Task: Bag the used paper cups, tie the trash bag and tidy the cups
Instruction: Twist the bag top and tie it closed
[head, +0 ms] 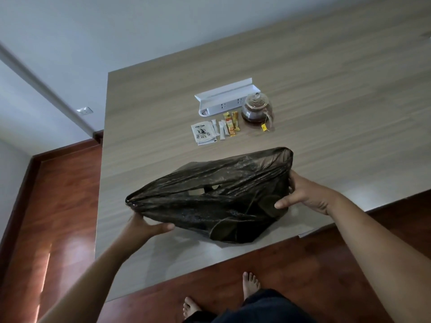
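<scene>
Pale wood-grain laminate covers the desk (303, 78) in front of me, its grain running in long grey-brown streaks, and around it lies a glossy reddish-brown wooden floor (58, 206) with a dark skirting board where it meets the plain white wall (116, 24). A white wall socket (85, 110) sits low on that wall. My bare feet (250, 282) show on the floor below the desk edge.

Both my hands are on the dark, half-transparent trash bag (210, 197), which hangs stretched wide between them just above the near part of the desk. My left hand (149, 226) grips the bunched left end from underneath, thumb curled over the plastic. My right hand (307, 197) holds the right side, fingers behind the film and thumb in front. Dark rounded shapes show through the bag's lower part; I cannot tell what they are.

Farther back stand a white power strip (221, 106) with its long lid raised, a glass teapot (256, 108) holding dark liquid with a yellow tea-bag tag (264, 127) hanging from it, and a row of sachets (229, 125). The largest, a white tea packet (204, 134), reads "YOD CHA" above a teapot drawing and "TEA". The writing on the orange sachets is too small to read.
</scene>
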Demonstrator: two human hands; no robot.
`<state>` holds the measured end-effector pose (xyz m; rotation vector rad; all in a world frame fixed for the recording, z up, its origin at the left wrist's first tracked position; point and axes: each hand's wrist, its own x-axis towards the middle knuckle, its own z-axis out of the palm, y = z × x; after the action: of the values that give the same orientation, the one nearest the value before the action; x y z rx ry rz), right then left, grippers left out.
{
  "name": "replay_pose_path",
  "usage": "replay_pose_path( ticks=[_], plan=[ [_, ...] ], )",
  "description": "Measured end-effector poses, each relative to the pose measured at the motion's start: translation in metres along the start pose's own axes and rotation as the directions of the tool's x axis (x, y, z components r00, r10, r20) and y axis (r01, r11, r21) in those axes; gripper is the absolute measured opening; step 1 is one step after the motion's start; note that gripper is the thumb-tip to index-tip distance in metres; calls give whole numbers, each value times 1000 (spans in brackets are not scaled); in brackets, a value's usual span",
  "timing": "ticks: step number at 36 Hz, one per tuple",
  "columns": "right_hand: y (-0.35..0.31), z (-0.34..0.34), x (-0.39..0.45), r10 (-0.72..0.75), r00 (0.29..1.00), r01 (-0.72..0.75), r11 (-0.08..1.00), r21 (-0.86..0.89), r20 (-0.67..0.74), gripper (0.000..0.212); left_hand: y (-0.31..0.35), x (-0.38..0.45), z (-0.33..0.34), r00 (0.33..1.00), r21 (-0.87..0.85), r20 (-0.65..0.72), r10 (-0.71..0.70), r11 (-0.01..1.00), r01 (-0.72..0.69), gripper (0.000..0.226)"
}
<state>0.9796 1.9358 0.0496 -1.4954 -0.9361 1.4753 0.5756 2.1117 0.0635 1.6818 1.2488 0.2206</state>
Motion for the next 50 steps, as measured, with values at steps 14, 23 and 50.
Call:
replay_pose_path(
  ticks=[14, 23, 50],
  plan=[
    [-26, 37, 53, 123, 878, 178, 814, 553, -463, 26, 82, 4, 64, 859, -643, -481, -177, 737, -208, 38],
    [-28, 58, 64, 220, 899, 237, 484, 842, -379, 49, 104, 24, 70, 824, -911, -379, -421, 325, -253, 28],
    [23, 32, 39, 163, 825, 164, 848, 505, -541, 25, 65, 34, 47, 890, -772, -325, -320, 634, -54, 28]
  ],
)
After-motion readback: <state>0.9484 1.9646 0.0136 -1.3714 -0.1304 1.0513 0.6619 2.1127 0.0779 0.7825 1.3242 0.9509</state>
